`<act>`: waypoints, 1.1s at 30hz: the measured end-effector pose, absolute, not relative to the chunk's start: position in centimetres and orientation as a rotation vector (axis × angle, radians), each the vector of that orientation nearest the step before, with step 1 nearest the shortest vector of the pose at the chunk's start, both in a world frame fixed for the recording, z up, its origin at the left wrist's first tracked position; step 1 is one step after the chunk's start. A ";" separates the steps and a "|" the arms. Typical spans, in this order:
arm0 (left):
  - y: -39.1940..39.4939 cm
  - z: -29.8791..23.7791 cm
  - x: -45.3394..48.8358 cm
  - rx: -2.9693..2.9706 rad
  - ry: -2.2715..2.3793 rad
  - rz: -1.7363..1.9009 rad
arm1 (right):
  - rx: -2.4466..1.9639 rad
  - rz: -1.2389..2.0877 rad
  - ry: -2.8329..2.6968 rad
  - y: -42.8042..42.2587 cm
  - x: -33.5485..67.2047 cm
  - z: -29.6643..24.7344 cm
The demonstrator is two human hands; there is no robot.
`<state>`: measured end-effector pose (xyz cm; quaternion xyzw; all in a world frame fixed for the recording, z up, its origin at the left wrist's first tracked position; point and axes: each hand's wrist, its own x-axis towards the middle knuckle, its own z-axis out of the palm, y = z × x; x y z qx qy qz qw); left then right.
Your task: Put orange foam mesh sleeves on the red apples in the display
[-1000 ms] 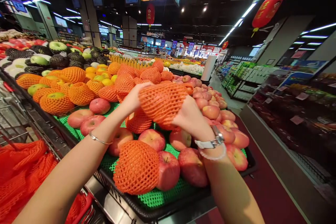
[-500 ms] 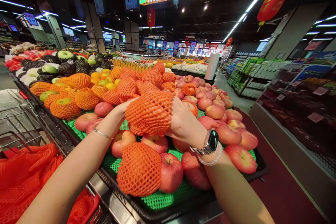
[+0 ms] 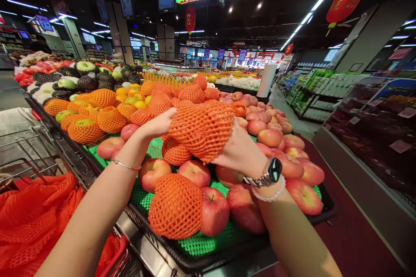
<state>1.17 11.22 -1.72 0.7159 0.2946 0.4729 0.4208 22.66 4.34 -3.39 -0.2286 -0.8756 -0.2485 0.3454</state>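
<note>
An orange foam net sleeve [image 3: 201, 132] is stretched between my two hands above a display of red-and-yellow apples. My left hand [image 3: 157, 123], with a thin metal bangle on its wrist, grips the sleeve's near end. My right hand [image 3: 238, 153], with a smartwatch and a white bead bracelet on its wrist, holds the far end. Below the sleeve, a foam-netted apple [image 3: 175, 212] lies next to a bare apple [image 3: 214, 212]. Part of another netted fruit [image 3: 175, 151] is partly hidden under the sleeve.
The apples rest on a green mesh mat [image 3: 198, 244] in a black-rimmed tray. Netted melons, pears and dark fruit fill the display to the left and back. A shopping cart [image 3: 32, 147] holding orange net bags stands at lower left. Shelves and a red-floored aisle lie to the right.
The view has swung slightly left, shifting the store to the right. My hands have drawn a little farther apart, and the foam sleeve now looks more stretched.
</note>
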 end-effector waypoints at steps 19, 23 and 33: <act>9.5 -3.7 4.8 1.081 0.298 0.838 | -0.738 0.077 -2.102 6.0 23.9 -2.6; 9.6 -4.0 5.0 1.095 0.338 0.872 | -0.774 0.152 -2.130 5.5 25.3 -1.8; 8.9 -3.0 5.1 1.207 0.557 0.985 | -0.736 -0.281 -1.936 5.3 26.0 -1.5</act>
